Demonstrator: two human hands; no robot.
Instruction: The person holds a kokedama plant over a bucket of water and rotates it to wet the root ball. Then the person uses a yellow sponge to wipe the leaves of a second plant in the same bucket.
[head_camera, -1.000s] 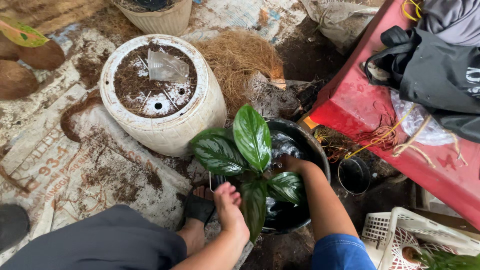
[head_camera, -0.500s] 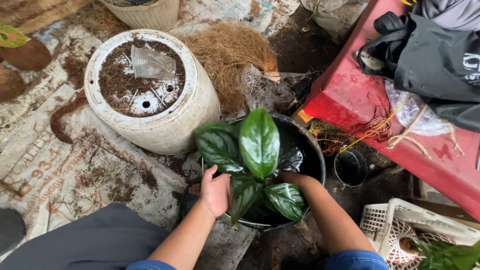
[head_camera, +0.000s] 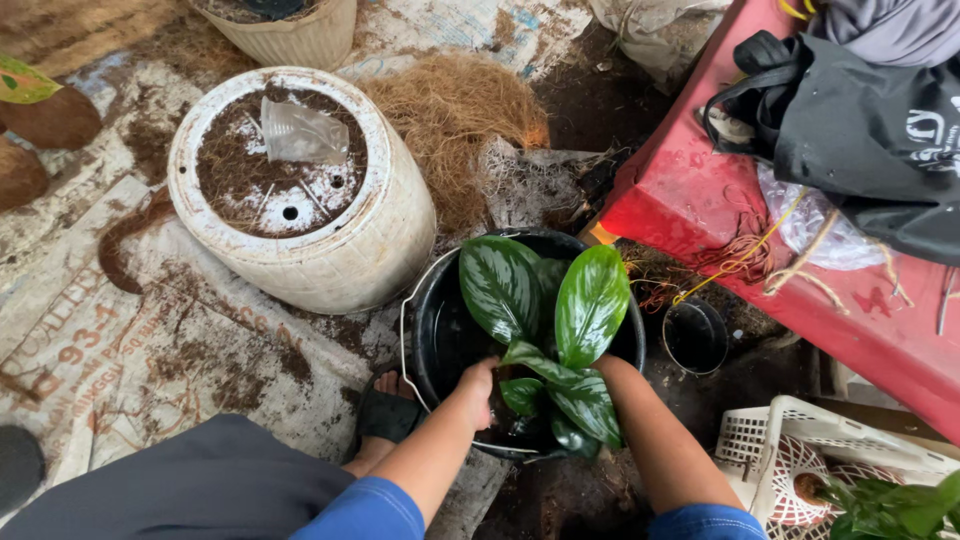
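An overturned white bucket (head_camera: 300, 190) stands on the dirty floor beside a black pot (head_camera: 445, 340). Inside the pot, a green-leaved plant (head_camera: 550, 330) is steadied by the left hand (head_camera: 478, 385) and right hand (head_camera: 605, 368); leaves hide their fingers, so their grip cannot be told.

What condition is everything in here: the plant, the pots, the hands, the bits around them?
Leafy plant: upright in the black bucket.
Black bucket: open, dark inside.
Left hand: reaching into the bucket.
Right hand: hidden behind leaves.
White pot: upturned, soil-dusted.
Small black pot: upright, looks empty.
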